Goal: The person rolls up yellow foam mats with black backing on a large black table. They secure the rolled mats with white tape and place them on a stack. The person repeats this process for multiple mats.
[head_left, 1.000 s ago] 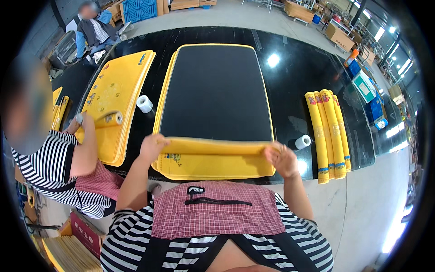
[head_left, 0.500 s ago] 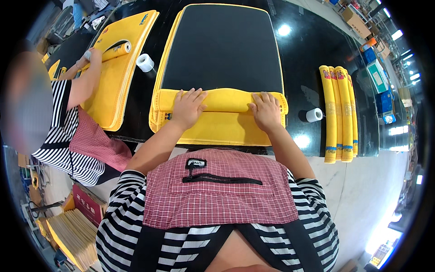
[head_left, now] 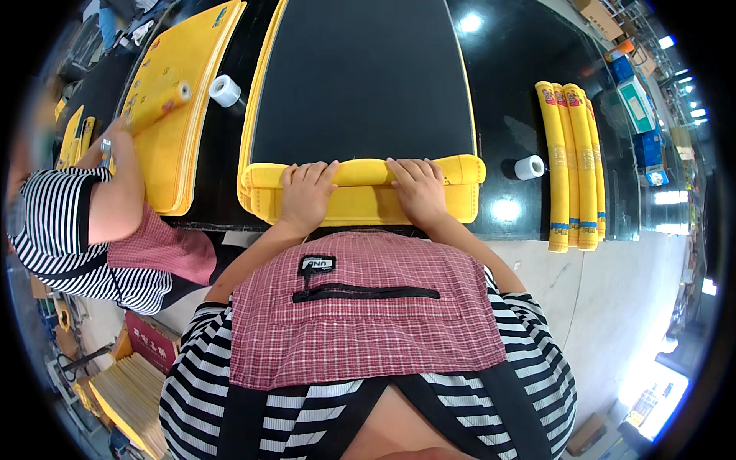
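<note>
A yellow mat lies black underside [head_left: 360, 77] up in front of me, its near end curled into a yellow roll [head_left: 364, 173]. Under it are more yellow mats [head_left: 364, 210], their near edges showing below the roll. My left hand [head_left: 307, 198] rests on the left part of the roll with its fingers laid over the top. To the right, my right hand [head_left: 420, 190] lies on the same roll, fingers stretched across it. Neither hand appears wrapped round the roll. Both thumbs are hard to make out.
Several rolled yellow mats [head_left: 567, 169] lie side by side at the right of the black table [head_left: 506, 77]. White tape rolls stand at the right [head_left: 529, 167] and left [head_left: 225, 90]. At left, a co-worker leans over a stack of yellow mats [head_left: 172, 153] with a partly rolled one [head_left: 165, 106].
Both my hands and the roll are closer to the near edge of the mats; my hands have come nearer each other. The view has shifted. The co-worker's arm and rolled mat have moved.
</note>
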The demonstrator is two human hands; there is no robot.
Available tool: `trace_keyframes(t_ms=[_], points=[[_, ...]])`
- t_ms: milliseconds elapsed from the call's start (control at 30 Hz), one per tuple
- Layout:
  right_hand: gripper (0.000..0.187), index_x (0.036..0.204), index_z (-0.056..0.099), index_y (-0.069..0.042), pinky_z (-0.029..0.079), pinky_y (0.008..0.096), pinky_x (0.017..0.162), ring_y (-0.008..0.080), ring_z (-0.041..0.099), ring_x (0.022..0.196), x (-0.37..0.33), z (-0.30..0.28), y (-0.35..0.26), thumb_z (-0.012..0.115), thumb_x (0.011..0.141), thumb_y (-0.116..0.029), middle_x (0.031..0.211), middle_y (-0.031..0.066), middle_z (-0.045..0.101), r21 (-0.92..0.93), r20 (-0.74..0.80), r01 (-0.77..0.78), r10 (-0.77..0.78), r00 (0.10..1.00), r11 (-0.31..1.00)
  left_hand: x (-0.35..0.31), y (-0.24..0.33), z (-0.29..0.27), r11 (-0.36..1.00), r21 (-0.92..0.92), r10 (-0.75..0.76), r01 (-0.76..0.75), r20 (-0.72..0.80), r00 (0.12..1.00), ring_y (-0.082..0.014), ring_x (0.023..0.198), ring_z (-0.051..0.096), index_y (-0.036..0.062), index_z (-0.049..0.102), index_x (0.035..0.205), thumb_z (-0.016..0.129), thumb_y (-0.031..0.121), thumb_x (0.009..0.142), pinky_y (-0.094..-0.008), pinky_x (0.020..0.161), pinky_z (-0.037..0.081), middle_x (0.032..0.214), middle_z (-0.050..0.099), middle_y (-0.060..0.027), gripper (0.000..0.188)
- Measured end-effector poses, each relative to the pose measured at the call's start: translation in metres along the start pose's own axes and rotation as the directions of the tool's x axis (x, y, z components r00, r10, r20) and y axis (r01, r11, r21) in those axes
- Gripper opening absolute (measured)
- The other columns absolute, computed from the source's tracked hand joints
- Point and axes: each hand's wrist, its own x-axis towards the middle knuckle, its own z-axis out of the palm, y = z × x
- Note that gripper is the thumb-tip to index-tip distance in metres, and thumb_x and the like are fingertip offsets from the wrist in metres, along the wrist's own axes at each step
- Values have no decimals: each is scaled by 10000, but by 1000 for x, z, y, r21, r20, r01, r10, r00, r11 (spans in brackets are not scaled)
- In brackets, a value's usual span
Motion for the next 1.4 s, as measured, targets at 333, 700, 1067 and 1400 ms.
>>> trace_keyframes(t_ms=[333, 700, 1067, 1400], points=[[297, 1125, 735, -145, 425, 438, 992, 255, 602, 1114, -21, 7, -13, 745, 830, -110, 1125, 38, 658, 23, -143, 24, -20, 989, 999, -17, -3, 9, 986, -153, 40, -63, -151, 988, -246, 1064, 563, 149, 747, 1152, 742, 191, 890, -451, 989, 399, 1065, 615, -18, 266], [308, 1174, 761, -139, 480, 395, 959, 269, 575, 1027, -6, -17, -4, 692, 877, -90, 1030, 69, 608, 186, 188, 82, -117, 975, 979, 1, -13, -9, 924, -379, 18, 42, 154, 988, -267, 915, 561, 90, 803, 1033, 734, 140, 893, -389, 828, 472, 926, 614, -62, 164], [152, 991, 792, -98, 540, 412, 870, 305, 665, 1015, 28, -7, -4, 730, 874, -174, 1014, 109, 703, 251, 457, -477, 331, 825, 842, 24, -14, -3, 867, -378, -198, 326, 338, 920, -318, 905, 635, 107, 772, 999, 695, 242, 947, -463, 826, 513, 876, 624, -78, 164], [190, 891, 637, -61, 523, 422, 742, 298, 639, 866, 15, -5, -14, 770, 882, -196, 929, 78, 593, 103, 206, -300, 275, 939, 948, 11, -6, -3, 960, -239, -134, 143, 58, 989, -311, 890, 626, 119, 672, 968, 715, 227, 912, -482, 770, 501, 969, 561, -82, 129]])
